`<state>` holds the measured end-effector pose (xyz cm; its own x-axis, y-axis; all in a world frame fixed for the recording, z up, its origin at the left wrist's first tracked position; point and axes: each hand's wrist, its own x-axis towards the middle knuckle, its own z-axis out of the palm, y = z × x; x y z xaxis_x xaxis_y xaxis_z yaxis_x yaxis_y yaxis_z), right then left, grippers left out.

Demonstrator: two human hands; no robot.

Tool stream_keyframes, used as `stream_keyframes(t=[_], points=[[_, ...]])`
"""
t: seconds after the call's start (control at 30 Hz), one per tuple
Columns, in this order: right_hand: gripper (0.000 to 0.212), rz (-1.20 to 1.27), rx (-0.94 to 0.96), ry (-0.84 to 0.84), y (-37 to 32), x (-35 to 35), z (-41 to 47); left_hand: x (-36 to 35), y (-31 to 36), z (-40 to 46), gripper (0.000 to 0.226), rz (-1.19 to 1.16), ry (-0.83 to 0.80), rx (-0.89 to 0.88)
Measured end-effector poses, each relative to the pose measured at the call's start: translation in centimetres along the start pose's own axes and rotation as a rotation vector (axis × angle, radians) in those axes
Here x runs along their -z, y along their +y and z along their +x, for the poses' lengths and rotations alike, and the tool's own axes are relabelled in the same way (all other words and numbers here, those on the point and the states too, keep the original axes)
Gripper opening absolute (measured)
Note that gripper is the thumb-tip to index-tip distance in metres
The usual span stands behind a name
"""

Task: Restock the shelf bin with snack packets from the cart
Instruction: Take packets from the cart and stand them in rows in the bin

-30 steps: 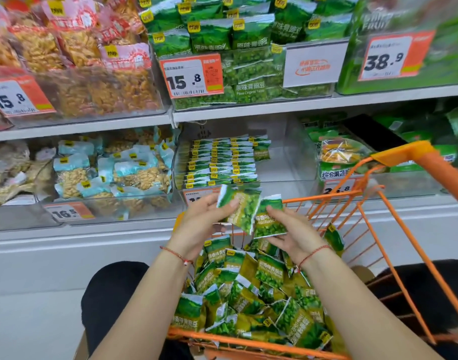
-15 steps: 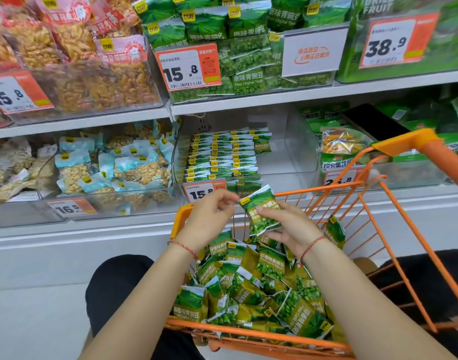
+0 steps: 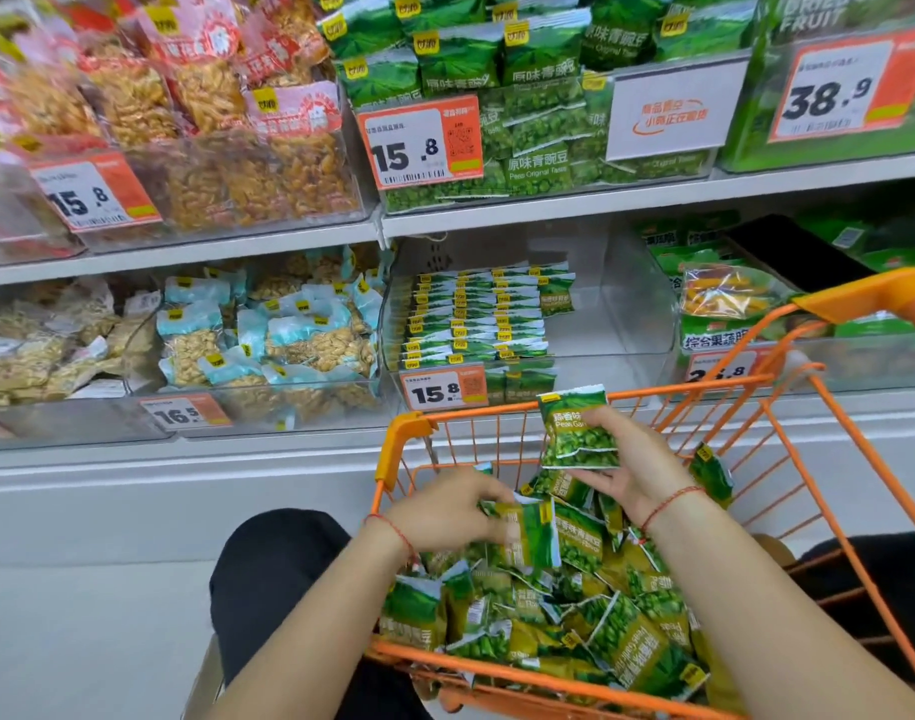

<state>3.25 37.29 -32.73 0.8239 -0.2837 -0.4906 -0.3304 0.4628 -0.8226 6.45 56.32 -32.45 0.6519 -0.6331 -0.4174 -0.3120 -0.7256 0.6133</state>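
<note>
Fingers of your right hand point(image 3: 634, 459) curl round a small stack of green pea packets point(image 3: 577, 431), thumb across the front, holding it upright above the cart. Your left hand point(image 3: 445, 511) reaches lower down, its fingertips pinching a blurred green packet point(image 3: 531, 535) at the top of the heap; how tightly they close is hard to tell through the blur. Beneath both hands lies the pile of loose pea packets point(image 3: 575, 615), filling the orange wire cart point(image 3: 549, 672). A red string circles each wrist. Just beyond your right hand, past the cart's far rim, sits the clear shelf bin point(image 3: 616, 304), with neat rows of green packets point(image 3: 476, 319) filling its left part and bare floor showing to their right. A 15.8 price tag point(image 3: 442, 389) hangs on its front. Left of that bin, blue-topped nut packets point(image 3: 268, 335) crowd another bin. Above, on the upper shelf, stand larger green pea bags point(image 3: 497, 59).
</note>
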Motion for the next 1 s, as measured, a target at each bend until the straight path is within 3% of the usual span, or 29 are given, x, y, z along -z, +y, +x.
stream_keyframes(t=[0.07, 0.1, 0.27, 0.4, 0.53, 0.6, 0.67, 0.9, 0.93, 1.0], points=[[0.022, -0.023, 0.015, 0.01, 0.2, -0.1, 0.1, 1.5, 0.0, -0.5, 0.007, -0.321, 0.078, 0.004], [0.025, -0.028, 0.029, 0.01, 0.3, -0.1, 0.1, 1.9, 0.2, -0.5, 0.007, -0.484, 0.101, 0.004], [0.036, 0.103, 0.085, -0.046, -0.2, -0.5, 0.0, 2.1, 1.2, -0.4, 0.061, -0.95, 0.227, 0.044], [0.051, 0.187, 0.145, -0.012, -0.5, -0.1, 0.1, 1.7, 1.9, -0.1, 0.075, -1.199, 0.312, -0.031], [0.047, 0.091, 0.181, -0.056, 0.2, -0.6, -0.1, 1.4, 2.9, 0.9, 0.068, -1.158, 0.408, -0.066], [0.03, 0.025, 0.206, -0.122, 0.4, -1.0, -0.5, 0.9, 3.7, 1.3, 0.037, -1.05, 0.441, -0.071], [0.018, 0.019, 0.228, -0.154, 0.4, -1.1, -0.8, 0.4, 3.9, 1.9, 0.023, -0.99, 0.512, -0.081], [0.018, 0.052, 0.224, -0.161, 0.0, -1.5, -0.8, -0.1, 4.2, 2.3, 0.069, -1.0, 0.563, -0.09], [0.022, 0.069, 0.213, -0.159, 0.1, -1.6, -0.7, 0.1, 4.1, 2.2, 0.068, -0.991, 0.555, -0.075], [0.027, 0.07, 0.211, -0.177, 0.2, -1.6, -0.8, 0.3, 4.5, 2.0, 0.043, -0.996, 0.553, -0.069]])
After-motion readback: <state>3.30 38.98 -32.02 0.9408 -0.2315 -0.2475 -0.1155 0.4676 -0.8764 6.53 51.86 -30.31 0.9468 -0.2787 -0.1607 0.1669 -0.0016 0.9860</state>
